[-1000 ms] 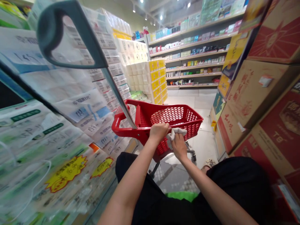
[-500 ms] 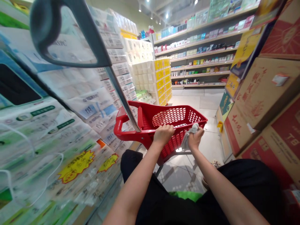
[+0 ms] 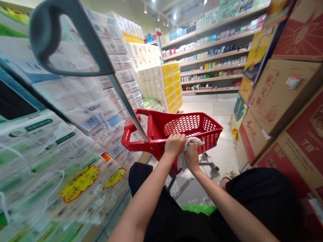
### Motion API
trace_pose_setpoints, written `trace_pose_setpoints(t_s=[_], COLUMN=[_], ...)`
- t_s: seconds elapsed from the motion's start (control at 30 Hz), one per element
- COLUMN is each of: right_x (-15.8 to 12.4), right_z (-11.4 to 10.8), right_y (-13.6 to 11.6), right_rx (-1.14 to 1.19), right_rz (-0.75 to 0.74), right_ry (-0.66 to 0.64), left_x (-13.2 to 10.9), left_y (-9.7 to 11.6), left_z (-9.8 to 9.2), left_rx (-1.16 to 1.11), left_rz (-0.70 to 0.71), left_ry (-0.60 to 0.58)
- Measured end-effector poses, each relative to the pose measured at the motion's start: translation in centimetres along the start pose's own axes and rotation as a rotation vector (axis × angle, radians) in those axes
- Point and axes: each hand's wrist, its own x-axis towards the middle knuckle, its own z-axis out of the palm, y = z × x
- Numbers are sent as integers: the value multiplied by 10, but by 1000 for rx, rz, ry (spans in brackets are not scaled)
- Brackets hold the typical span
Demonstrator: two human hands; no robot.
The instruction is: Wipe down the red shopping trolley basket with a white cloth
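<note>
A red plastic shopping basket cart (image 3: 212,134) with a honeycomb of holes in its walls stands in front of my knees. My left hand (image 3: 174,145) is closed over the cart's near rim. Just to its right, my right hand (image 3: 192,156) grips a whitish cloth (image 3: 195,140) and presses it against the same rim. Part of the cloth hangs down the outer side of the basket, below my left hand. A grey looped handle (image 3: 101,50) on a metal pole (image 3: 127,104) rises from the cart's left end, tilted to the left.
Stacked tissue packs (image 3: 96,111) with yellow price tags line the left side. Cardboard boxes (image 3: 282,97) are piled close on the right. Shelves of small goods (image 3: 212,64) stand at the back, beyond the tiled floor (image 3: 219,109). A cart caster (image 3: 215,167) shows underneath.
My right hand has slid left along the rim with the cloth, from the basket's right end to beside my left hand. My left hand keeps its hold.
</note>
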Motion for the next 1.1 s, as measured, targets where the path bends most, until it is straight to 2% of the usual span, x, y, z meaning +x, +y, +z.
trace_pose_setpoints(t_s=[0.07,0.13,0.37,0.43,0.5,0.6,0.67,0.77,0.87,0.97,1.1], right_x=[4,17,79,89,92,85,75,60,53,58,81], right_z=[-6,-20,-85,-95,-97,-87,-76,-59,-50,-57,-88], right_y=[5,20,91,98,95,70,44,6,-12,0,47], right_rx=[1,-19,-135,-152,-159,-132,-84,-15,33,31,-48], right_rz=[-9,30,264,279,269,163,50,-43,-96,-86,77], right_ry=[-4,60,423,471,490,401,257,103,-11,-44,51], left_x=[-2,-3,-7,-7,-6,-4,-3,-3,-4,-7,-8], left_y=[-2,-3,3,6,10,14,16,16,12,6,1], left_z=[-1,-2,-2,-2,-2,-2,-2,-2,-2,-2,-3], left_rx=[-4,-11,15,20,13,8,12,24,25,17,12], left_rz=[-10,-20,-18,-10,1,8,3,-9,-9,-3,-5], left_ry=[1,-1,6,7,6,5,4,3,9,20,25])
